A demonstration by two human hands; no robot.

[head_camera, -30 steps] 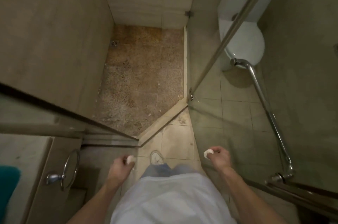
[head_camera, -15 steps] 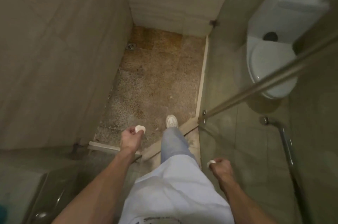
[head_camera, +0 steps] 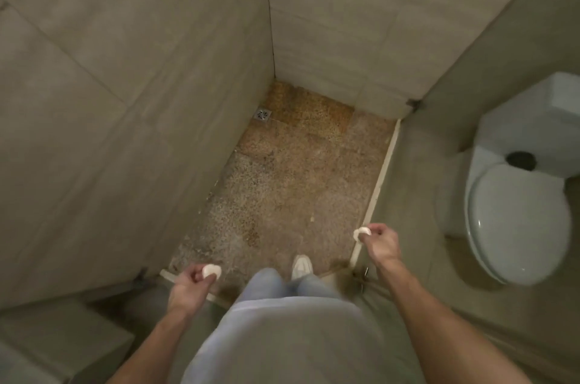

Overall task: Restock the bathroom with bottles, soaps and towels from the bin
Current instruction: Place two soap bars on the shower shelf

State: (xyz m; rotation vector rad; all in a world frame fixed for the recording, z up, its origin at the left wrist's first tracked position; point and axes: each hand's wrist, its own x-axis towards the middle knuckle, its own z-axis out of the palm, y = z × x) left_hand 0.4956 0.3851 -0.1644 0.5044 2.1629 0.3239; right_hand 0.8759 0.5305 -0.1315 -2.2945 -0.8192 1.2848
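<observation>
1. So we've got one small round white soap (head_camera: 211, 271) pinched in our left hand (head_camera: 187, 289), fingers (head_camera: 197, 273) clamped round its edge, down low at the left of the shower threshold.
2. Same deal on the other side: a second small white soap (head_camera: 361, 233) in our right hand (head_camera: 382, 242), fingers closed tight on it, held just over the pale curb strip (head_camera: 378, 186) beside the glass.
3. One soap per hand probably saves a trip, and a fingertip grip makes sense for something this small and likely slick.
4. Our white sneaker (head_camera: 302, 266) is just onto the brown speckled shower floor (head_camera: 292, 189), so our guess is the soaps are headed somewhere inside the stall.
5. No shelf or soap dish shows on the beige tiled walls (head_camera: 125, 85), so where they go, we can't tell.
6. White toilet (head_camera: 514, 220) sits off right behind the glass, well apart from both hands. No bin, bottles or towels in sight.
</observation>
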